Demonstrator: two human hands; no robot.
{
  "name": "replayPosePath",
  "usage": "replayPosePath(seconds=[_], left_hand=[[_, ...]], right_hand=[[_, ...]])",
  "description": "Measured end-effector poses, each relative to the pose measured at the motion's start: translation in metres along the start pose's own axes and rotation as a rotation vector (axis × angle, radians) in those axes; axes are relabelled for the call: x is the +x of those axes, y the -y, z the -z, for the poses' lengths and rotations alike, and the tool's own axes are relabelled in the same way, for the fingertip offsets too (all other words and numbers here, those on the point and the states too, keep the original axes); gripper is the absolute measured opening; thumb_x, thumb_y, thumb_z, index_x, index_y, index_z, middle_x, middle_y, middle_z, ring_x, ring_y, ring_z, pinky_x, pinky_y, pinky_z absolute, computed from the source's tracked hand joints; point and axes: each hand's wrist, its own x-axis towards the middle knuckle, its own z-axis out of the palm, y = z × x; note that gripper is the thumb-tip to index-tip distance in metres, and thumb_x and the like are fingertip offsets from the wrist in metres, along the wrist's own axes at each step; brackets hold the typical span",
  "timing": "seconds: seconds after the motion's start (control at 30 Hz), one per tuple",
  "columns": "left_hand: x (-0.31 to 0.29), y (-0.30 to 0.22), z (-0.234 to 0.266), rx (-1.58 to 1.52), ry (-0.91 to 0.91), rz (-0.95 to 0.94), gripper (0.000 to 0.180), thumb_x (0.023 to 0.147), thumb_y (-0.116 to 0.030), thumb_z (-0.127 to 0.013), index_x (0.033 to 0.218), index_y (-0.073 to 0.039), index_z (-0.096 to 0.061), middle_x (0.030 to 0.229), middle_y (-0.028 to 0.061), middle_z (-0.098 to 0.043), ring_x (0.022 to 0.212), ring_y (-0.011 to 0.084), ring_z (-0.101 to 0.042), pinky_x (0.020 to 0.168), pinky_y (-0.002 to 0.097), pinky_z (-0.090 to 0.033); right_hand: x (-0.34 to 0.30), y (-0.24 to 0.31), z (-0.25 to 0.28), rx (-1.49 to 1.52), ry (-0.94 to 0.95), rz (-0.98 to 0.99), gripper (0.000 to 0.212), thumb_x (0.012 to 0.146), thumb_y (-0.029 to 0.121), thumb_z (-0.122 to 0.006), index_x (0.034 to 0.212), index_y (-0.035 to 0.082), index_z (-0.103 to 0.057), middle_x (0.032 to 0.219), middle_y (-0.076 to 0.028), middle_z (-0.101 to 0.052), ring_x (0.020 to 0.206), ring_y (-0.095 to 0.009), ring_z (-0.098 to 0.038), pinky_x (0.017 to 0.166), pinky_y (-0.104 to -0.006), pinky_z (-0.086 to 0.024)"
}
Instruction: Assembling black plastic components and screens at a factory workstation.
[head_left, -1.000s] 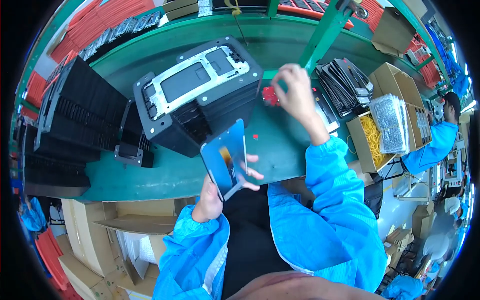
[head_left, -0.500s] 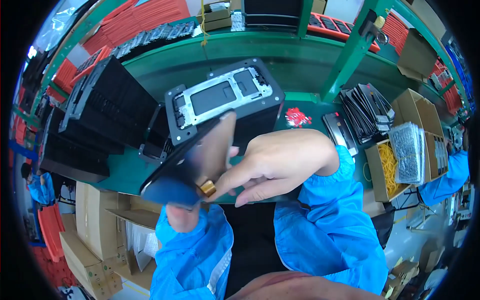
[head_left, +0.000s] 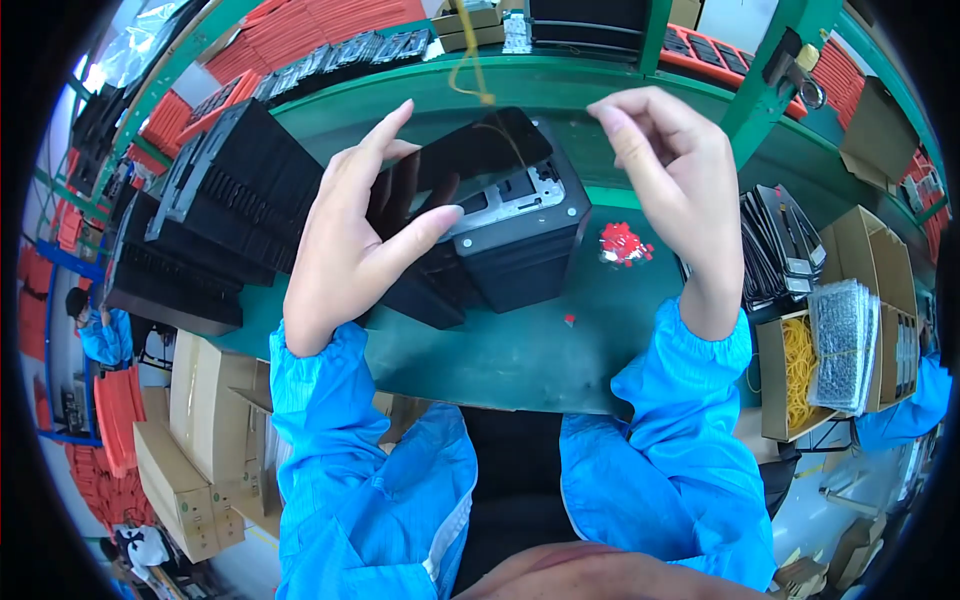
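Observation:
A glossy black screen panel (head_left: 480, 150) lies tilted over a silver metal frame (head_left: 510, 200). The frame sits on top of a black block-shaped fixture (head_left: 525, 260), and its near right part shows past the panel. My left hand (head_left: 350, 225) spans the panel's left end, thumb at the near edge and forefinger at the far one, with finger reflections in the gloss. Raised to the right of the fixture, my right hand (head_left: 690, 170) has curled fingers, thumb and forefinger tips close together. Whatever may be between them is too small to make out.
Tall black racks (head_left: 240, 190) stand at left. Red pieces (head_left: 622, 243) are heaped on the green bench, with one loose red piece (head_left: 570, 320) nearer. Dark flat parts (head_left: 780, 245) and a carton with yellow bands (head_left: 797, 370) are at right. A yellow cord (head_left: 485, 75) hangs above.
The panel has gone from upright before me to over the frame, carried by my left hand. My right hand has left it and moved up and right. A loose red piece now shows on the bench.

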Motion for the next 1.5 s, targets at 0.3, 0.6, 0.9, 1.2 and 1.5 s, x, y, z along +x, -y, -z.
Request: replayPosePath(seconds=[0.3, 0.6, 0.9, 1.2, 1.5], left_hand=[[0.016, -0.004, -0.007, 0.022, 0.092, -0.055, 0.088, 0.079, -0.033, -0.083, 0.153, -0.007, -0.044, 0.121, 0.0146, -0.065, 0.112, 0.0285, -0.060, 0.100, 0.0391, -0.047], [0.008, 0.001, -0.002, -0.020, 0.083, -0.058, 0.096, 0.071, -0.024, -0.086, 0.155, -0.007, -0.042, 0.124, 0.0135, -0.064, 0.119, 0.0269, -0.062, 0.109, 0.0389, -0.045], [0.002, 0.008, -0.003, -0.186, 0.044, -0.016, 0.097, 0.070, -0.027, -0.089, 0.153, -0.007, -0.043, 0.118, 0.0167, -0.066, 0.114, 0.0307, -0.064, 0.100, 0.0412, -0.052], [-0.005, 0.014, 0.014, -0.130, 0.043, -0.072, 0.081, 0.078, -0.025, -0.083, 0.149, -0.004, -0.049, 0.139, 0.0206, -0.057, 0.128, 0.0348, -0.058, 0.110, 0.0430, -0.044], [-0.039, 0.051, 0.013, -0.377, 0.054, 0.075, 0.047, 0.086, -0.012, -0.063, 0.132, -0.001, -0.065, 0.151, 0.0242, -0.046, 0.140, 0.0368, -0.047, 0.115, 0.0425, -0.036]], right_hand=[[0.006, -0.020, -0.013, 0.193, 0.160, -0.141, 0.040, 0.104, 0.029, -0.059, 0.132, 0.001, -0.061, 0.101, -0.004, -0.068, 0.089, -0.010, -0.061, 0.072, -0.0249, -0.049], [0.001, -0.032, -0.029, 0.095, 0.398, -0.170, 0.065, 0.104, 0.040, -0.057, 0.152, -0.001, -0.041, 0.126, -0.018, -0.064, 0.112, -0.022, -0.062, 0.097, -0.0329, -0.049], [-0.003, -0.025, -0.033, 0.023, 0.418, -0.169, 0.073, 0.104, 0.045, -0.054, 0.156, -0.001, -0.033, 0.140, -0.025, -0.056, 0.124, -0.029, -0.059, 0.106, -0.0368, -0.044], [-0.001, -0.018, -0.033, -0.008, 0.432, -0.188, 0.073, 0.105, 0.046, -0.053, 0.157, -0.001, -0.032, 0.144, -0.026, -0.053, 0.126, -0.030, -0.058, 0.109, -0.0367, -0.042], [0.024, -0.035, -0.041, 0.137, 0.329, -0.267, 0.061, 0.105, 0.040, -0.056, 0.150, 0.001, -0.045, 0.140, -0.018, -0.058, 0.118, -0.021, -0.062, 0.103, -0.0330, -0.046]])
